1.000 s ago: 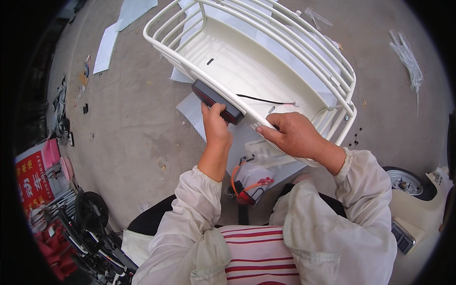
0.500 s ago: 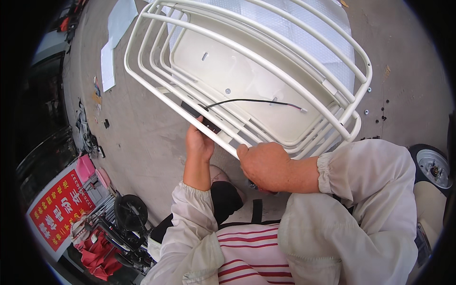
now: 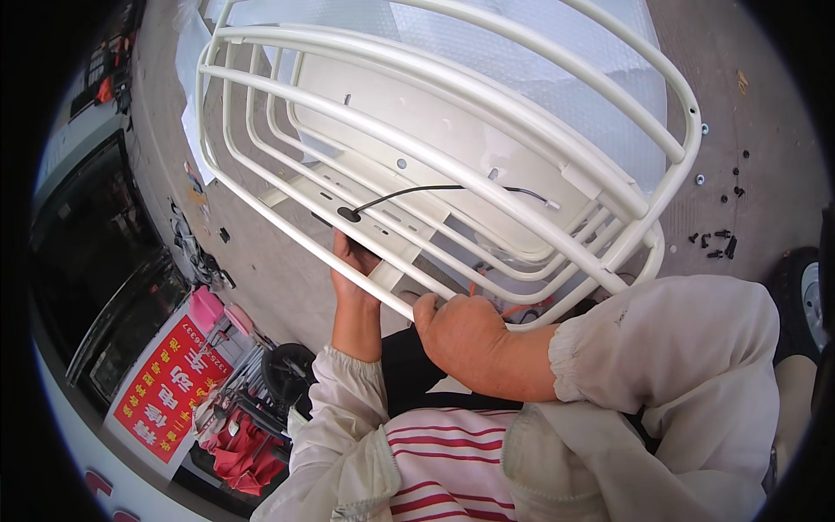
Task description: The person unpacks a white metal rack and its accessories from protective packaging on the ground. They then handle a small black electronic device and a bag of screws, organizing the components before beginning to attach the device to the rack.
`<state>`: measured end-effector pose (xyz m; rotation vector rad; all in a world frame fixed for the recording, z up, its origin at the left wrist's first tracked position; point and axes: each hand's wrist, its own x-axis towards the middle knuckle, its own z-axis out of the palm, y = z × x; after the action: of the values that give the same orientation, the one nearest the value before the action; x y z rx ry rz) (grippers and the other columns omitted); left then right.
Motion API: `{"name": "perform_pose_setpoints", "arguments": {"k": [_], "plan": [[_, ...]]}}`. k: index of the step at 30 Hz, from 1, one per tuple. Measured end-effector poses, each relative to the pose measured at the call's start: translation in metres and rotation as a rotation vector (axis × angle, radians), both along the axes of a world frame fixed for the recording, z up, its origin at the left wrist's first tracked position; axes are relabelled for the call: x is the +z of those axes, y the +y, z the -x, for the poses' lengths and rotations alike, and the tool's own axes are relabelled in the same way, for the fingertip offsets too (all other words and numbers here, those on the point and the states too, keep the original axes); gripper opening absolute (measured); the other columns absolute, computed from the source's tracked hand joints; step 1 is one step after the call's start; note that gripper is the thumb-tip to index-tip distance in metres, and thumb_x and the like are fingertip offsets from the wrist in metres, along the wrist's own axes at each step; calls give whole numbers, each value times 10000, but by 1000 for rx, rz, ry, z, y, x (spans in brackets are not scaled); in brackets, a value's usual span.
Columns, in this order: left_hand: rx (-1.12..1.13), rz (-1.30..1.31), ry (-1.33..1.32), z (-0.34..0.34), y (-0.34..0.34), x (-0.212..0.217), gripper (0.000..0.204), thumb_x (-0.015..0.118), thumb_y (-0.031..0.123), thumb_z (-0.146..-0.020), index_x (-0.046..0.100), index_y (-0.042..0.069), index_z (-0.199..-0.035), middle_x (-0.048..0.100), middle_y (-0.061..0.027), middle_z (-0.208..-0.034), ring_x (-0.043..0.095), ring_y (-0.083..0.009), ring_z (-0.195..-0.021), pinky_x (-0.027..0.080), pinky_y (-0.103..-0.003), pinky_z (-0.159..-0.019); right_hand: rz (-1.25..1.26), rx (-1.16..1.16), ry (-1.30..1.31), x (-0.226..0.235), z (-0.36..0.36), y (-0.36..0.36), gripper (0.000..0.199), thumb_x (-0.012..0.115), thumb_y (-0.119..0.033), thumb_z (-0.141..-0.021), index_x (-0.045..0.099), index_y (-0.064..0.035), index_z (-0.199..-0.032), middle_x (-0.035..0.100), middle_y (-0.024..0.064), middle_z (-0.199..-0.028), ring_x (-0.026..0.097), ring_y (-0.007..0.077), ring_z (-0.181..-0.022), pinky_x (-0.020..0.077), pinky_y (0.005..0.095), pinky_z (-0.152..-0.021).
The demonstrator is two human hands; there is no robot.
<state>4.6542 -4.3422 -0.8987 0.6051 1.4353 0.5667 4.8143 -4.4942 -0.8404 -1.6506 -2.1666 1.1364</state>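
A cream-white tubular metal basket [image 3: 365, 143] is tilted in front of me. Through a hole in its slotted mounting plate [image 3: 315, 197] comes a thin black cable [image 3: 413, 189], ending in a small white connector [image 3: 552, 204] inside the basket. My left hand [image 3: 355, 268] reaches behind this plate, its fingertips hidden, and holds a dark flat part [image 3: 362, 255] against the plate's outer side; most of that part is covered. With fingers curled, my right hand [image 3: 465, 337] grips the basket's near lower tube.
White bubble wrap [image 3: 574, 78] lies beneath the basket's far side. Several black bolts [image 3: 720, 244] are scattered on the ground at right, near a wheel [image 3: 800, 300]. At left are a red sign [image 3: 165, 391] and a folded wheeled frame [image 3: 283, 374].
The basket has tilted and shifted left. The dark part, visible between the tubes before, is now mostly behind the slotted plate. My right hand has moved slightly left and down with the basket.
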Motion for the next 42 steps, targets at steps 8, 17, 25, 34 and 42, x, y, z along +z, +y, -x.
{"name": "perform_pose_setpoints", "arguments": {"k": [8, 17, 25, 34, 42], "plan": [[-37, -36, -36, 1, 11, -2, 436, 401, 382, -1027, 518, 39, -1268, 599, -127, -1231, 582, -280, -1131, 480, -427, -984, 151, 141, 56, 1, -2, 6, 632, 692, -195, -777, 455, 121, -1270, 617, 148, -1086, 665, 216, -753, 484, 379, -456], [-35, -40, -19, 3, 5, -2, 430, 399, 378, -1028, 518, 43, -1270, 601, -128, -1230, 590, -280, -1120, 494, -427, -972, -28, 11, -8, 1, -4, 1, 522, 669, -206, -755, 532, 101, -1155, 637, 73, -698, 615, 171, -605, 431, 307, -466], [-30, -49, 26, -6, 1, 1, 478, 383, 424, -1026, 486, 41, -1294, 588, -141, -1233, 594, -284, -1116, 517, -422, -951, -50, 26, 13, -2, -2, -1, 506, 685, -177, -737, 536, 83, -1145, 636, 77, -692, 617, 176, -614, 448, 315, -474], [-130, -223, 253, -18, 4, -4, 622, 234, 539, -1019, 494, 39, -1282, 610, -142, -1172, 625, -267, -1039, 547, -388, -888, -15, 57, 40, -4, -2, 3, 485, 691, -169, -740, 539, 99, -1115, 666, 122, -712, 666, 200, -637, 497, 325, -486], [-134, -211, 231, -21, 7, -10, 670, 180, 558, -1013, 440, 40, -1350, 588, -152, -1218, 605, -284, -1083, 532, -398, -917, -44, 66, 13, -4, -2, 0, 485, 686, -185, -738, 546, 96, -1108, 662, 108, -713, 646, 194, -615, 470, 328, -469]]}}
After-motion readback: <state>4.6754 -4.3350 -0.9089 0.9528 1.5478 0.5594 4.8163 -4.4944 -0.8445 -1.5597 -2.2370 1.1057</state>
